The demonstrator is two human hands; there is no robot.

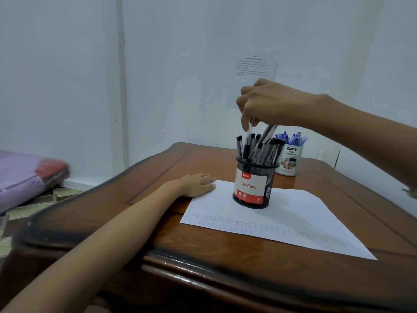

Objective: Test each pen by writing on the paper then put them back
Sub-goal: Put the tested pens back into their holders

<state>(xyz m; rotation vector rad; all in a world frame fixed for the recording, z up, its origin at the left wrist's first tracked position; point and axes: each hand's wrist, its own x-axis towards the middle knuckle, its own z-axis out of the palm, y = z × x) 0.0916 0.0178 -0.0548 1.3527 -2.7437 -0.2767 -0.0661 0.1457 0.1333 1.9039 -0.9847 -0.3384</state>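
Two hands share the work. The right hand (270,105) hangs over the mesh holder (253,184) with its fingers curled down, pinching the top of a clear-barrelled pen (249,132) whose lower end is in among the black pens (259,147). A darker pen leans up under the palm; I cannot tell whether it is gripped too. The left hand (198,184) lies flat with straight fingers at 9 o'clock of the holder, pressing the far left corner of the paper (293,218).

I judge this to be the exchange at the holder. The frame does not settle whether the pen is being drawn out for testing or slipped back in. If drawn, the next move calls for a straight upward pull so the crowded neighbours do not tip. The pen then comes toward 6 o'clock, where faint rows of scribble line the near edge of the sheet.

The holder is a black wire-mesh cylinder with a red-and-white "Ball Pens" label, and it stands on the paper. The pens are slim plastic sticks with dark caps. At 1 o'clock of the holder a smooth white cup (290,161) carries blue pens (291,138). The counter (203,256) is glossy brown wood with a rounded, moulded edge.
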